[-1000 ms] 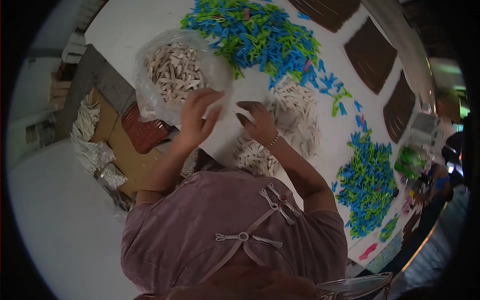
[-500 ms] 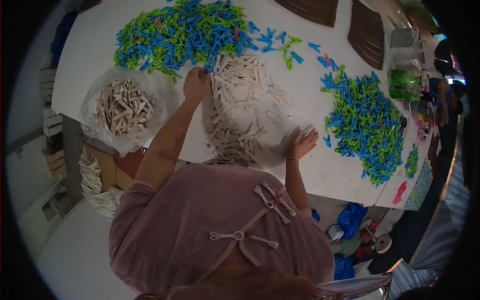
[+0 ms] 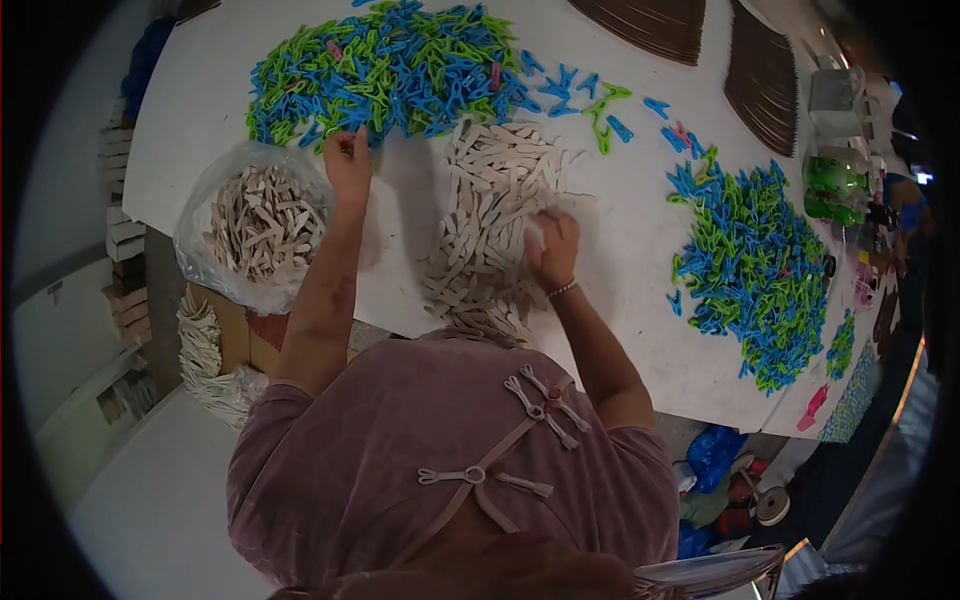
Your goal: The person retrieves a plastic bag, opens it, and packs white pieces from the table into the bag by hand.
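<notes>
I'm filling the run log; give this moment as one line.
Left hand: at blue-and-green clothespin pile | right hand: at pale strip pile | plastic bag of pale strips: beside left forearm | grips: unclear

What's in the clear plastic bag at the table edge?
The plastic bag holds a loose heap of pale, narrow strips, lying at mixed angles. Only the top layer shows; it covers whatever lies deeper, and the bag's bottom is hidden.

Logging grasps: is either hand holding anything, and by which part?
Cannot tell: the left hand is by bright clips, the right hand blurred near pale strips.
</notes>
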Demonstrator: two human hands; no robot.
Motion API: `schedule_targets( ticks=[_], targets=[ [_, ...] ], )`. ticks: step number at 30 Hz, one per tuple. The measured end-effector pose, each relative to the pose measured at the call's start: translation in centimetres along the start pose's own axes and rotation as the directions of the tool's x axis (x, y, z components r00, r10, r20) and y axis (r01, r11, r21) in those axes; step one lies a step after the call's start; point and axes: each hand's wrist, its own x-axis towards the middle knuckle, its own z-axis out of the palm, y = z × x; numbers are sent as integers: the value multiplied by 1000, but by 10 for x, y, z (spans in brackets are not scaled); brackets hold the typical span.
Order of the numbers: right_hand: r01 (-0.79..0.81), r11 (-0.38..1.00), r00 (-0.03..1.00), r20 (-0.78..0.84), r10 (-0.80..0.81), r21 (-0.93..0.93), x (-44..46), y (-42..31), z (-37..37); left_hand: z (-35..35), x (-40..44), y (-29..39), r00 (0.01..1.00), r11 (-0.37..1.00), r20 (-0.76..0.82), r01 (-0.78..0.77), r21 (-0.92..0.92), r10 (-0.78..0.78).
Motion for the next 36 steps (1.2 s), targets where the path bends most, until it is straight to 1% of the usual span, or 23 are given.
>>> schedule_targets(
  ticks=[1, 3, 5, 8, 10, 12, 13, 14, 15, 16, 17, 19, 20, 22, 23, 25, 26, 27, 28, 30, 31, 33, 36],
  targets=[
    [7, 999, 992, -123, -12, -35, 27, 5, -6, -2, -5, 7, 1000, 1000, -7, 3, 4, -3],
    [17, 980, 970, -236, -64, -196, 69, 29, -1, 9, -31, 30, 979, 983, 138, -160, 89, 147],
    [9, 972, 972, -226, -63, -234, 95, 51, 16, 31, -54, 19, 843, 922, 435, -380, 68, 315],
    [-23, 943, 981, -188, -42, -332, 117, 48, 34, 64, -71, 22, 829, 921, 449, -388, 31, 334],
    [-41, 918, 988, -156, -23, -393, 122, 40, 48, 77, -67, 24, 821, 888, 391, -459, 21, 415],
    [63, 972, 994, -73, -82, -226, 116, 33, 57, 82, -66, 26, 789, 882, 442, -472, -9, 427],
    [65, 972, 994, -67, -82, -227, 108, 29, 58, 82, -67, 27, 750, 873, 494, -486, -40, 440],
    [105, 983, 994, -7, -107, -148, 97, 24, 57, 79, -68, 26, 752, 875, 492, -483, -40, 438],
    [138, 988, 990, 51, -135, -65, 86, 18, 53, 72, -69, 23, 687, 879, 580, -463, -114, 437],
    [136, 989, 990, 54, -133, -63, 74, 12, 48, 64, -73, 21, 610, 883, 661, -432, -183, 436],
    [120, 992, 987, 116, -114, -39, 60, 5, 43, 57, -81, 20, 610, 886, 666, -427, -180, 429],
    [82, 997, 979, 188, -79, -10, 27, -8, 36, 35, -104, 21, 487, 844, 742, -500, -195, 460],
    [95, 995, 968, 231, -96, 14, 11, -13, 31, 23, -116, 21, 484, 851, 752, -488, -192, 447],
    [85, 995, 953, 288, -94, 44, -17, -23, 20, -3, -139, 19, 381, 952, 882, -232, -201, 279],
    [96, 993, 943, 313, -114, 72, -28, -26, 14, -17, -147, 17, 375, 957, 889, -215, -193, 263],
    [96, 990, 928, 351, -127, 106, -45, -38, -11, -51, -158, 10, 392, 866, 846, -478, -149, 361],
    [-36, 999, 946, 324, 25, 29, -50, -46, -30, -69, -162, 7, 393, 871, 849, -469, -145, 353],
    [-167, 985, 942, 286, 173, -45, -60, -50, -46, -89, -168, 5, 399, 841, 880, -541, -1, 258],
    [-168, 985, 940, 295, 173, -44, -76, -49, -59, -105, -173, 3, 414, 783, 896, -606, 139, 162],
    [-335, 894, 826, 364, 430, -298, -101, -50, -77, -124, -189, -6, 448, 783, 887, -590, 196, 116],
    [-331, 895, 826, 367, 427, -297, -107, -53, -77, -129, -195, -11, 476, 778, 876, -578, 246, 77],
    [-129, 856, 745, 521, 417, -501, -114, -62, -74, -117, -200, -16, 494, 750, 867, -595, 287, 60],
    [-165, 876, 804, 453, 386, -453, -92, -56, -46, -86, -200, -7, 516, 702, 853, -637, 319, 80]
  ],
)
